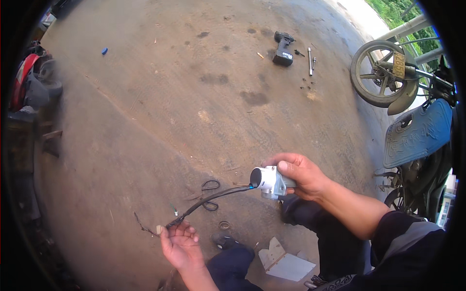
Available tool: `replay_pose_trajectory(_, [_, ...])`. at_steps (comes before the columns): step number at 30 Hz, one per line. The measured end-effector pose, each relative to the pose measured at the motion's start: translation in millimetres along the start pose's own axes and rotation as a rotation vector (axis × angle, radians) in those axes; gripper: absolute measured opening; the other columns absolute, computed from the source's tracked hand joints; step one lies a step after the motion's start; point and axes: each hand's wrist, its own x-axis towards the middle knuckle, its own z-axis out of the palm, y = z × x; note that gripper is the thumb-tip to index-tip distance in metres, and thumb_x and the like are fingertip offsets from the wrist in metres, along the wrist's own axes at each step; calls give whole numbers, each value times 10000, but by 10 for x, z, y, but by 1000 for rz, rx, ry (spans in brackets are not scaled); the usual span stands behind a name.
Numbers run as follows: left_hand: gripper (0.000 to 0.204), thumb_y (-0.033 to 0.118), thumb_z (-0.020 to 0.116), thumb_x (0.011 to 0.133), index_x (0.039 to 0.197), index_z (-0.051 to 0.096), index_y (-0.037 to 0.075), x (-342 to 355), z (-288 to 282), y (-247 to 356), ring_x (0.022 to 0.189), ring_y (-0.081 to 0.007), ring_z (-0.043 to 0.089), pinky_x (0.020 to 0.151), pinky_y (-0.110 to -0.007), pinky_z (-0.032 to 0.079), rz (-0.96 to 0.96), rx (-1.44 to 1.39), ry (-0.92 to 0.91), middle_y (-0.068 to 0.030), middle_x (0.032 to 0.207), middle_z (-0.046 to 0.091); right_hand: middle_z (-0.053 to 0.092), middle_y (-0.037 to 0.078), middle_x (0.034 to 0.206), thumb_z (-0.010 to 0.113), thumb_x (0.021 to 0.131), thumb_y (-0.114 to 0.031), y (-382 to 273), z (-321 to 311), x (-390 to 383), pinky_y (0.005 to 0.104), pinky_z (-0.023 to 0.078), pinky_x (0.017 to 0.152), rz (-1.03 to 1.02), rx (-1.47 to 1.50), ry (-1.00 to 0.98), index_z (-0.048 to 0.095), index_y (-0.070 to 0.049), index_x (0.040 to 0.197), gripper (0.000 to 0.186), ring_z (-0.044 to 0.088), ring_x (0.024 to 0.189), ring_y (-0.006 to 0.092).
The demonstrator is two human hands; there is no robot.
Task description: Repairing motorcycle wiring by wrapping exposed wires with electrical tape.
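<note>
My right hand (303,177) is closed around a white and silver cylindrical part (268,181) with a dark round end, held in the air above the floor. A black cable (213,197) leaves that part and runs down to the left. Near its far end my left hand (183,245) has it between thumb and fingers, palm turned up, beside a pale connector (159,230). Thin loose wires stick out past the fingertips, and a small white plug (175,212) hangs near the cable. Behind the cable, scissors (210,205) with black handles lie on the floor.
A cordless power tool (283,51), a long socket bar (309,62) and several small screws lie farther off. At right stands a motorcycle, with its wheel (377,72) and a blue panel (418,133). Near my feet are a ring (224,225) and a white board (291,266).
</note>
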Motion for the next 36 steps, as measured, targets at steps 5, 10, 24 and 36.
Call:
replay_pose_trajectory(5, [372, 432, 624, 1091, 1145, 698, 71, 120, 62, -532, 909, -229, 689, 706, -344, 500, -220, 110, -42, -125, 1034, 746, 778, 101, 1180, 843, 974, -312, -78, -188, -454, 215, 503, 642, -130, 20, 23, 695, -29, 1374, 511, 668, 823, 85])
replay_pose_trajectory(10, [250, 290, 605, 1113, 1182, 676, 60, -946, 343, -1087, 933, -155, 693, 736, -299, 535, -250, 751, 24, -87, 1083, 741, 766, 103, 1307, 799, 992, -129, -872, 65, -1414, 297, 561, 927, -231, -142, 109, 692, -12, 1402, 439, 714, 1104, 150])
replay_pose_trajectory(24, [575, 149, 842, 882, 1378, 603, -19, -4232, 5187, -33, 1049, -393, 739, 943, -443, 574, 621, 1577, -1526, -207, 1135, 749, 741, 89, 1153, 835, 965, -267, -3952, 493, -4938, 341, 586, 814, -570, -779, 359, 696, -46, 1269, 401, 716, 1024, 172])
replay_pose_trajectory(36, [226, 78, 708, 1029, 1239, 643, 27, -5579, 6208, -1165, 746, -85, 634, 643, -253, 507, -274, 1167, -1567, -16, 924, 703, 719, 118, 1284, 835, 953, -319, -4623, 100, -6466, 430, 538, 1019, -897, -1021, 868, 722, -87, 1278, 415, 658, 1213, 328])
